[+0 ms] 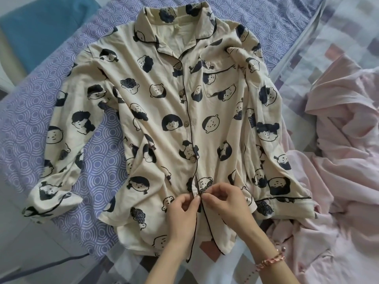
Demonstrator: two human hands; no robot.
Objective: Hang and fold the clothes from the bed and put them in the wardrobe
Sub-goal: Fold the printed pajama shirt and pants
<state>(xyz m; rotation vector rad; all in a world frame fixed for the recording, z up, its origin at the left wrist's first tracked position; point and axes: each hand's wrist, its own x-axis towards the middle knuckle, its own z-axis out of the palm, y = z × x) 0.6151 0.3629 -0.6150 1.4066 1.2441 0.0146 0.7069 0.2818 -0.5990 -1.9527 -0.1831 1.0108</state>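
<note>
On the bed (24, 124), a cream pyjama shirt (164, 103) is spread flat at the centre; toward 6 o'clock its front edges are pinched by the left hand (182, 210) and the right hand (225, 201).

The left hand (182, 210) and right hand (223, 201) are bare, as are both forearms. A braided bracelet (270, 260) of pink and gold strands circles the right wrist, with pink beads beside it.
</note>
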